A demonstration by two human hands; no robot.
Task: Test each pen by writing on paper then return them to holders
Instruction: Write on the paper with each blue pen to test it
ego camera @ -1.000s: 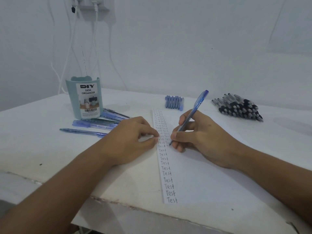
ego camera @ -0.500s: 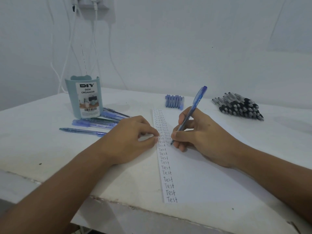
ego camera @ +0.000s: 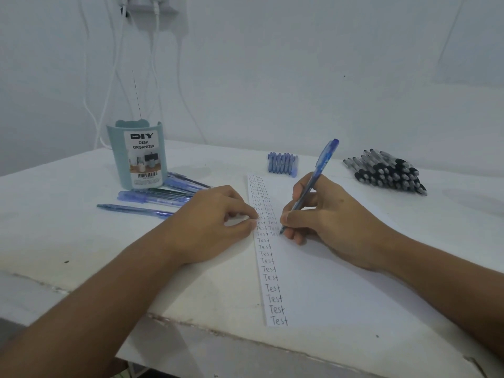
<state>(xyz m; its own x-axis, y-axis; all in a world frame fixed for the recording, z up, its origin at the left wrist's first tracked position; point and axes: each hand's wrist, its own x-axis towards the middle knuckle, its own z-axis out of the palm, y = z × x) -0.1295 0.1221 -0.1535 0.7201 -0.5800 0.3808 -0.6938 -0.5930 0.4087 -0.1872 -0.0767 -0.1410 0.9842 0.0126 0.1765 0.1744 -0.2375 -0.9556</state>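
The right hand [ego camera: 324, 214] pinches a blue pen [ego camera: 313, 181] in a writing grip, tip on the paper [ego camera: 313, 282] beside the column of "Test" words, so the ink can be judged; the left hand [ego camera: 212, 225], fingers loosely curled and holding nothing, presses the sheet's edge to steady it; the holder [ego camera: 136, 154] stands beyond the left hand, loose pens [ego camera: 152, 199] lying between them, apparently awaiting return.

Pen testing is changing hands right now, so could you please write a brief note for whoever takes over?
Right hand grips a blue pen, tip on the paper beside the second column of "Test".
Left hand steadies the paper's left edge.
Done: one full column, a second partway down.
Left: blue pens lie beside the organizer, loose caps behind the paper, black pens piled far right.
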